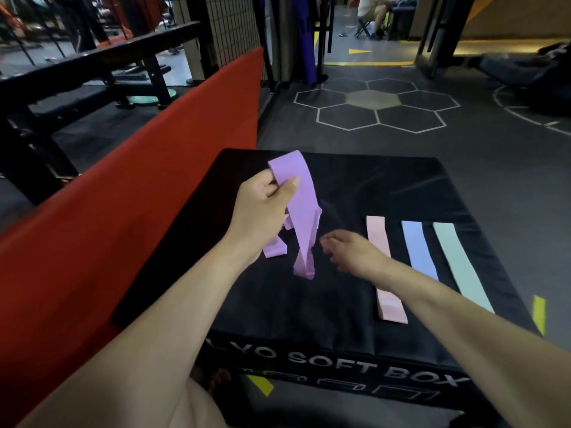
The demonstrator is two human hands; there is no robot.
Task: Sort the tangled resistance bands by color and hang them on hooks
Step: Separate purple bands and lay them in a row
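Purple resistance band [301, 193] hangs from the left hand [265, 208], raised above the black soft box [355, 186]. In the head view, the thumb and fingers [290, 186] of that hand are curled round the band near its top and pinch it; a folded loop stands up above the fingertips, and two loose strands drop below the palm. The longer strand twists on its way down and ends just beside the right hand's fingertips, while the shorter one ends below the left wrist. Whether the strand ends touch the box top cannot be told.

The right hand [349, 251] hovers low over the box, to the right of the hanging strands, its fingers loosely curled and holding nothing; they lie near the longer strand without clearly touching it.

Beyond the right hand's knuckles, three more bands lie flat and side by side on the box top: a pink band [384, 273] partly crossed by the right wrist, then a pale blue band [418, 248], then a mint green band [457, 261] farthest right. They are apart from one another.

A red padded barrier [123, 196] runs along the left of the box, and hexagon floor markings [374, 103] show beyond it.
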